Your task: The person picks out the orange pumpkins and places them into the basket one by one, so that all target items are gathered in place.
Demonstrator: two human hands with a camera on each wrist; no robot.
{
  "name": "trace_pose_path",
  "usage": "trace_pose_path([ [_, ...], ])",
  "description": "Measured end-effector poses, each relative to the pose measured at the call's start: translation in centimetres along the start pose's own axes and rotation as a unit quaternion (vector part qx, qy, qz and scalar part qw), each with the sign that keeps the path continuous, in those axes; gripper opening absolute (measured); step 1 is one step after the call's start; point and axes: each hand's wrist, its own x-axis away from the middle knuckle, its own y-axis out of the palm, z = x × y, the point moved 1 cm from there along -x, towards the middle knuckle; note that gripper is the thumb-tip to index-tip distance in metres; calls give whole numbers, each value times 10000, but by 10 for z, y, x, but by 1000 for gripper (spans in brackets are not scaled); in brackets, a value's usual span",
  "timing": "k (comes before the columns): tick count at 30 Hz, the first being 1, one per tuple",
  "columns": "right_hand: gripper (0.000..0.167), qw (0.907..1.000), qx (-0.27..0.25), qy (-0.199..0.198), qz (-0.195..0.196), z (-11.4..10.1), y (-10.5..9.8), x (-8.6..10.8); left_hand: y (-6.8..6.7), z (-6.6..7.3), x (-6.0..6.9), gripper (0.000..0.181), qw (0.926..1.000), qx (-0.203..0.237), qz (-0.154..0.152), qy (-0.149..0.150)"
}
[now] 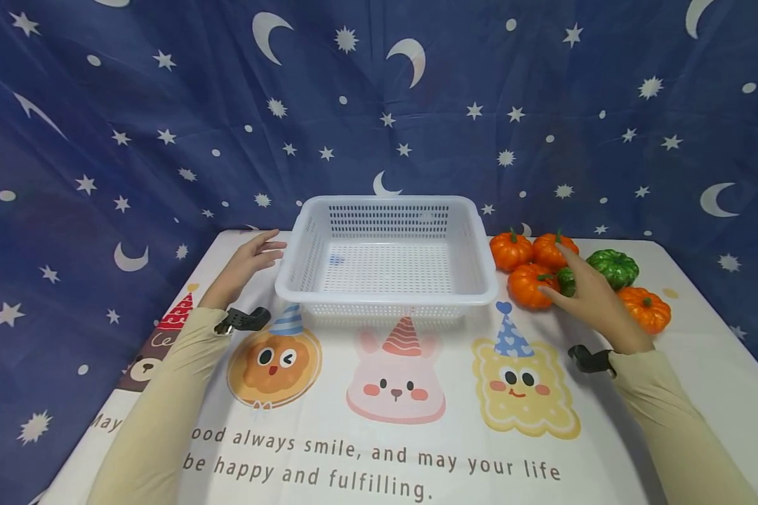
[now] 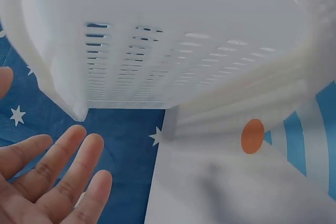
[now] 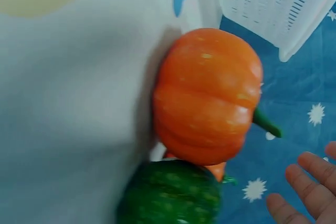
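A white perforated plastic basket (image 1: 385, 300) stands at the back middle of the table, with nothing in it but a small blue mark on its floor. My left hand (image 1: 245, 265) is just left of the basket, fingers extended and apart from its wall; in the left wrist view the fingers (image 2: 71, 182) spread below the rim. My right hand (image 1: 586, 294) hovers over a group of small pumpkins, its fingers spread and holding nothing. Nearest to it are an orange pumpkin (image 1: 530, 286) and a green pumpkin (image 3: 170, 195), the latter partly hidden by the hand in the head view.
More orange pumpkins (image 1: 511, 250) lie right of the basket, with another green pumpkin (image 1: 614, 268) and an orange one (image 1: 647, 310) farther right. A white printed tablecloth (image 1: 379, 445) covers the table. Behind hangs a blue curtain (image 1: 379, 91) with moons and stars.
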Motion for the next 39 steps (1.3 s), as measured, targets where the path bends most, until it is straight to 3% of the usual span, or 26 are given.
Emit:
trace_pose_path([
  [10, 94, 9990, -252, 382, 11, 18, 19, 4, 2, 2, -3, 62, 9993, 322, 4, -194],
  [18, 90, 9997, -103, 215, 55, 15, 23, 4, 4, 5, -8, 54, 9992, 330, -84, -199],
  [26, 81, 9999, 10, 152, 22, 14, 26, 3, 4, 8, -13, 52, 9992, -133, -167, -327],
  [39, 75, 9999, -43, -26, 144, 17, 26, 3, -4, 6, -23, 55, 9955, -295, -530, -724],
])
